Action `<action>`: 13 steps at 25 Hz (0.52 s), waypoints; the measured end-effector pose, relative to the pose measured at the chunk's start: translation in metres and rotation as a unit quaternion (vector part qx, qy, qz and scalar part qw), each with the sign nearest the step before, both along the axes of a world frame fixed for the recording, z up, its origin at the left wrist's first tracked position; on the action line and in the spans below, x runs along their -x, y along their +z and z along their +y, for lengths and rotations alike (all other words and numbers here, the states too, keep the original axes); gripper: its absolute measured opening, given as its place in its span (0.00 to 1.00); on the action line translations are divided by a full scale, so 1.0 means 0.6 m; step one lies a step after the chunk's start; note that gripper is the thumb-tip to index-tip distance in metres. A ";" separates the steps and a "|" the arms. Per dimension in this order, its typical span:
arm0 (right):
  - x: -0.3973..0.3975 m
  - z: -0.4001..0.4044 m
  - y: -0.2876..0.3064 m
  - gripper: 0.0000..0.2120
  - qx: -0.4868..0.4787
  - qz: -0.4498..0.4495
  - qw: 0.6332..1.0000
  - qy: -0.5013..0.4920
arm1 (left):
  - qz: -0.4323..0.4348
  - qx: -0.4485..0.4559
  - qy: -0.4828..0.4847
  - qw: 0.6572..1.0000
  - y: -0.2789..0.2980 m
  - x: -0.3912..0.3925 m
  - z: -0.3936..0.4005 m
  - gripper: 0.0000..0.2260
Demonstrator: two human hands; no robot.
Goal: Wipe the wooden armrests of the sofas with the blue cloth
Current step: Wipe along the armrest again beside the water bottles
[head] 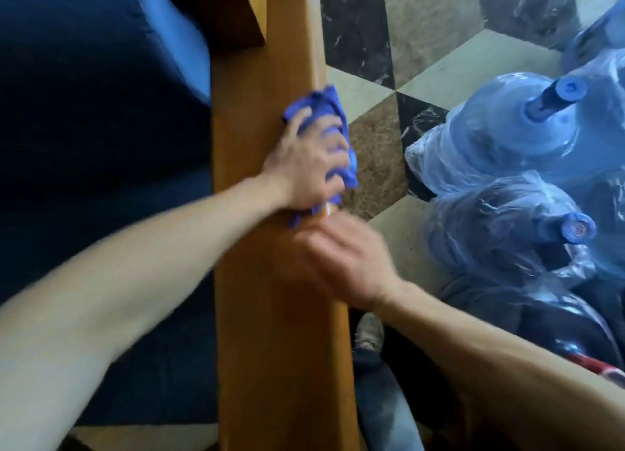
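A long wooden armrest [257, 146] runs up the middle of the view, beside the dark blue sofa cushion [101, 112]. My left hand [304, 163] grips the bunched blue cloth [324, 104] against the armrest's right edge, fingers curled into it. My right hand [348, 261] lies just below, blurred, over the same edge with its fingers reaching toward the cloth; whether it holds anything is unclear.
Several large blue water bottles [514, 136] wrapped in clear plastic stand on the patterned tile floor [372, 45] right of the armrest. My leg and shoe [370, 329] are squeezed between armrest and bottles.
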State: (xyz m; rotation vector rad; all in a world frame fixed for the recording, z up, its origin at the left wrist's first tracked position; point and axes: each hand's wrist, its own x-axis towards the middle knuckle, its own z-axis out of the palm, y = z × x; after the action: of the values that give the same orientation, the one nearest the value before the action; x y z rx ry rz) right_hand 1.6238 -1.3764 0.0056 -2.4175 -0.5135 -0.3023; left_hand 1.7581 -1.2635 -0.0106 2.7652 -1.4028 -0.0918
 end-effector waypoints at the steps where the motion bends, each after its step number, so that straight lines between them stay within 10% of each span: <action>1: -0.007 -0.021 0.010 0.14 -0.035 0.029 0.992 -0.115 | 0.038 0.024 -0.024 0.999 0.022 0.047 0.003 0.17; 3: -0.019 -0.055 0.021 0.18 -0.035 0.121 0.963 -0.240 | 0.110 0.040 -0.044 0.992 0.024 0.228 0.036 0.14; 7: 0.009 0.043 -0.008 0.28 0.148 0.213 0.964 -0.056 | 0.126 0.026 -0.108 0.986 -0.018 0.567 0.154 0.16; 13: 0.266 0.117 -0.005 0.24 0.023 0.263 0.936 -0.234 | 0.140 0.075 -0.025 0.987 -0.011 0.707 0.285 0.21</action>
State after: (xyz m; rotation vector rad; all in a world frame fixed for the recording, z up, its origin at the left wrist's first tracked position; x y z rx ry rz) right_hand 1.4642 -1.3063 0.0028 -2.5023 0.3014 0.1691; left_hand 1.3341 -1.0925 -0.0172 2.4794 -1.3452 -0.3458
